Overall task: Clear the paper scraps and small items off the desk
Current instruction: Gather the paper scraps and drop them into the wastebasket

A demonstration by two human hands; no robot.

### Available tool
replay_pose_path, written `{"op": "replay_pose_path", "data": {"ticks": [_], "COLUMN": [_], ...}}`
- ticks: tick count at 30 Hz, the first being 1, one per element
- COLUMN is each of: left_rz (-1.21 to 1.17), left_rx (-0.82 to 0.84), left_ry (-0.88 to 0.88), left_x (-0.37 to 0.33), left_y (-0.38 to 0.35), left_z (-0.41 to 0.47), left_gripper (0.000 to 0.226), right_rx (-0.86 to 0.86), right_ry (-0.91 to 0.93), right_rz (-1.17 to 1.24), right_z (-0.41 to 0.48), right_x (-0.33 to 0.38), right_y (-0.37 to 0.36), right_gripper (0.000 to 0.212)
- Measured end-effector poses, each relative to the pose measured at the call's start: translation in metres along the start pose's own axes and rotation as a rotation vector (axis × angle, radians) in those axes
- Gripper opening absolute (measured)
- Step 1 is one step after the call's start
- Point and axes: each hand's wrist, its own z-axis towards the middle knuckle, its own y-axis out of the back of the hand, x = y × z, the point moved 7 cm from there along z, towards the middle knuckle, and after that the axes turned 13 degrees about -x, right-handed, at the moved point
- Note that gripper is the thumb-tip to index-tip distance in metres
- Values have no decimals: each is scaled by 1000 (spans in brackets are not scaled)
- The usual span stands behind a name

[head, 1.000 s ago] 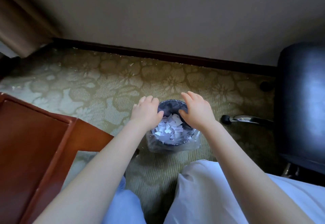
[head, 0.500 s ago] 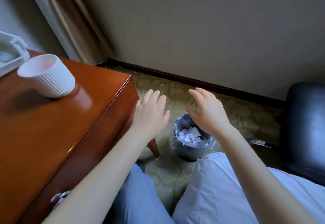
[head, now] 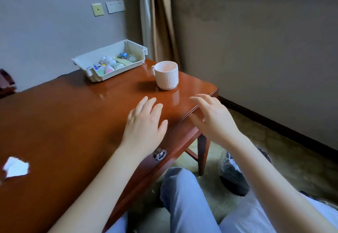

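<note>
A glossy red-brown desk (head: pixel 64 119) fills the left of the head view. One white paper scrap (head: pixel 16 166) lies near its left front edge. My left hand (head: pixel 144 123) hovers over the desk's right part, fingers straight and empty. My right hand (head: pixel 213 118) is raised over the desk's right corner, fingers spread and relaxed, holding nothing. A ribbed pale pink mug (head: pixel 166 75) stands just beyond both hands. A white plastic tray (head: pixel 135 48) with several small items sits at the back. The lined waste bin (head: pixel 233 176) stands on the carpet, partly hidden behind my right forearm.
A wall with sockets (head: pixel 115 6) runs behind the desk, and a brown curtain (head: pixel 161 22) hangs at the corner. The desk drawer's metal pull (head: pixel 159 154) shows below my left wrist. My knees fill the bottom; patterned carpet lies to the right.
Both hands rose from over the waste bin to above the desk's right end. The view swung up and left, bringing the mug, tray and paper scrap into sight.
</note>
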Motion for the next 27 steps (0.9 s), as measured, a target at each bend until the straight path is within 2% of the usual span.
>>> {"op": "replay_pose_path", "data": {"ticks": [8, 17, 23, 27], "left_rz": [114, 223, 299, 261], "left_rx": [-67, -98, -8, 16], "left_ry": [313, 574, 761, 810], "left_x": [136, 254, 319, 348], "left_y": [66, 105, 103, 97], "left_z": [-64, -142, -184, -191], "left_gripper": [47, 45, 71, 80], "right_rx": [129, 276, 421, 529], "right_ry": [268, 499, 599, 670], "right_rz": [199, 377, 469, 430], "right_z": [21, 3, -15, -17], "right_x": [145, 283, 348, 377], "right_y": [-63, -118, -153, -174], "right_gripper": [44, 45, 55, 63]}}
